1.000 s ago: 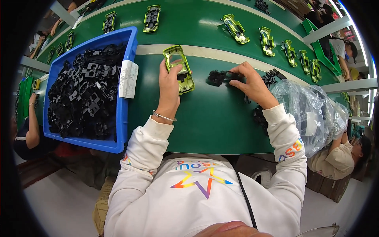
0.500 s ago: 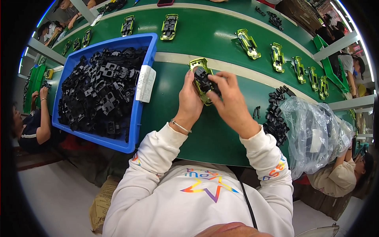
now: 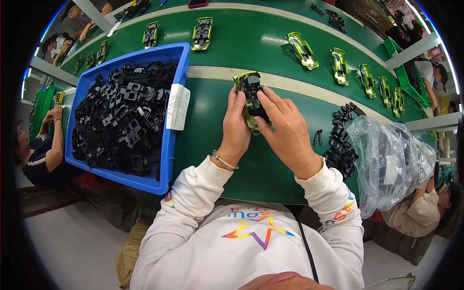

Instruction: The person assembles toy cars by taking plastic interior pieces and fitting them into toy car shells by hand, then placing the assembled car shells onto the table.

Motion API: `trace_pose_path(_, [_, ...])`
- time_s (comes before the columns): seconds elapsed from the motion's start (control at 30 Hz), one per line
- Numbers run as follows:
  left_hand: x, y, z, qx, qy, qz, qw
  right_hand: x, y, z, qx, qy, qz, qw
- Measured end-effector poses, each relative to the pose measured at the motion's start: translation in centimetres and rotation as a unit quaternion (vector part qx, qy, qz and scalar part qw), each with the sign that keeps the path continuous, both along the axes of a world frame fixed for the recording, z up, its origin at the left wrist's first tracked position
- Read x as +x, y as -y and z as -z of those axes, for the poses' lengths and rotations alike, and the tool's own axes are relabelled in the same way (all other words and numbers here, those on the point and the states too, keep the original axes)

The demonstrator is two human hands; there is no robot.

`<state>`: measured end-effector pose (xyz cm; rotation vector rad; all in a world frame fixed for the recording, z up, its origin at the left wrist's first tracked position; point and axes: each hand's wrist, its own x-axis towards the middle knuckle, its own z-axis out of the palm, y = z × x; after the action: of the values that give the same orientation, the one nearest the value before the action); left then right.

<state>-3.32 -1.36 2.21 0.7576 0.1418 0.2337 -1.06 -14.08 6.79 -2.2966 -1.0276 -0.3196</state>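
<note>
A yellow-green toy car body (image 3: 253, 126) lies in my left hand (image 3: 236, 129), whose fingers are closed along its left side. Set into the shell is a black plastic interior part (image 3: 251, 86). My right hand (image 3: 291, 133) is closed over the right side, its fingertips pressing on the black part and its thumb near the car's lower end. Fingers cover some of the seam between part and shell, so I cannot tell how fully it is seated.
On the left, a blue bin (image 3: 166, 159) holds many black parts. Small black pieces (image 3: 340, 145) are heaped at right beside a clear plastic bag (image 3: 386, 159). More toy cars (image 3: 202, 34) stand along the green belt (image 3: 246, 34) beyond. Other people work on both sides.
My right fingers have moved from gripping the black part's upper right to lying flatter against it. The black part now sits straighter along the shell.
</note>
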Motion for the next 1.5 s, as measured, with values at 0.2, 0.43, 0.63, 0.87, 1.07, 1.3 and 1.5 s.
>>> trace_pose_path(0.2, [-0.1, 0.2, 0.3, 0.026, 0.006, -0.001, 1.000, -0.8, 0.4, -1.3, -0.061, 0.025, 0.003, 0.998])
trace_pose_path(0.43, [0.1, 0.1, 1.3, 0.028, 0.027, 0.012, 0.999, -1.1, -0.3, -0.4, -0.019, 0.055, 0.032, 0.998])
trace_pose_path(0.63, [0.3, 0.1, 1.3, 0.011, 0.031, 0.012, 0.999, -0.9, -0.7, 0.1, -0.042, 0.121, 0.046, 0.991])
trace_pose_path(0.87, [0.1, 0.1, 1.1, 0.037, 0.025, 0.013, 0.999, -0.6, -0.8, 0.3, -0.026, 0.119, 0.039, 0.992])
trace_pose_path(1.07, [-0.2, 0.4, 0.9, 0.076, 0.011, -0.005, 0.997, -0.6, -0.3, -0.2, -0.107, 0.087, 0.025, 0.990])
trace_pose_path(1.3, [-0.2, 0.3, 1.0, 0.044, 0.019, 0.029, 0.998, -1.1, 0.3, -0.3, -0.147, 0.138, 0.027, 0.979])
trace_pose_path(1.5, [-0.5, 0.6, 0.2, 0.072, 0.015, 0.035, 0.997, -0.5, 0.8, -1.4, -0.147, 0.114, 0.035, 0.982])
